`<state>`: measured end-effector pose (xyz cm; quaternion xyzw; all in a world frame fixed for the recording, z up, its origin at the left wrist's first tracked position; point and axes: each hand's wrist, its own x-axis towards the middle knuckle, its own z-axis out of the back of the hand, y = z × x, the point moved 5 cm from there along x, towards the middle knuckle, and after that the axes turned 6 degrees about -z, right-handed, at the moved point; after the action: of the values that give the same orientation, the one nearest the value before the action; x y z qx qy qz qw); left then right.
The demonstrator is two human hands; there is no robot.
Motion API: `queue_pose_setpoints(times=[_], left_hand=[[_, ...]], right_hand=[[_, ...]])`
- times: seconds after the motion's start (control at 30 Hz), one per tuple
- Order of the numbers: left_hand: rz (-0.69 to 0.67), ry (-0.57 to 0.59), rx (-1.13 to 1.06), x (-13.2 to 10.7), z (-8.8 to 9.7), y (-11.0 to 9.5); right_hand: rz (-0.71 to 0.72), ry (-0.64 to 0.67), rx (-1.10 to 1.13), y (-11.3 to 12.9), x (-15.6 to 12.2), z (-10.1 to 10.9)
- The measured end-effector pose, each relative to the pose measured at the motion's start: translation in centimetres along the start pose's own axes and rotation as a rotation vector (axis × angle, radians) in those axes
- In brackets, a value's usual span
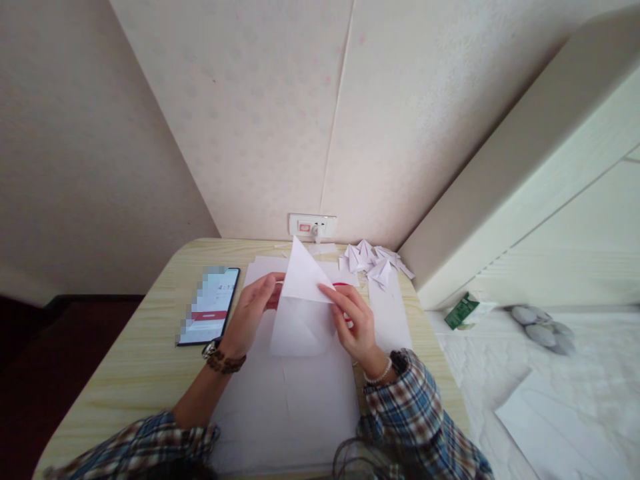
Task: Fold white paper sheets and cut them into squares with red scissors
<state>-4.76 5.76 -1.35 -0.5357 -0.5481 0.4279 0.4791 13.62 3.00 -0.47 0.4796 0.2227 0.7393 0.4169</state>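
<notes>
Pinching folded paper [303, 300] in right grip [357, 323], probably to steady it; with left grip [251, 312] at opposite edge, can't tell if closed; with phone [215, 310] left of left grip.

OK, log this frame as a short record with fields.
left hand: at the left edge of the sheet, some fingers hidden behind it
right hand: fingers on the sheet's right side
sheet shape: upper part comes to a point
phone: left of left hand, screen lit
folded pieces: table's far right corner
outlet: on wall, plug inserted
</notes>
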Motion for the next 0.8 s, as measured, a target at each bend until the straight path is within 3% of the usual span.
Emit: queue_pose_setpoints(times=[0.23,0.4,0.53,0.8], left_hand=[[0.029,-0.060,0.118,0.2,0.0,-0.3],[0.013,-0.062,0.157,0.5,0.1,-0.1],[0.009,-0.049,0.165,0.5,0.0,0.0],[0.046,-0.027,0.164,0.7,-0.1,0.0]], right_hand=[[-0.063,0.021,0.052,-0.1,0.1,-0.1],[-0.352,-0.056,0.319,-1.7,0.4,-0.1],[-0.556,-0.036,0.458,-2.7,0.5,-0.6],[-0.681,-0.089,0.625,-3.2,0.5,-0.8]])
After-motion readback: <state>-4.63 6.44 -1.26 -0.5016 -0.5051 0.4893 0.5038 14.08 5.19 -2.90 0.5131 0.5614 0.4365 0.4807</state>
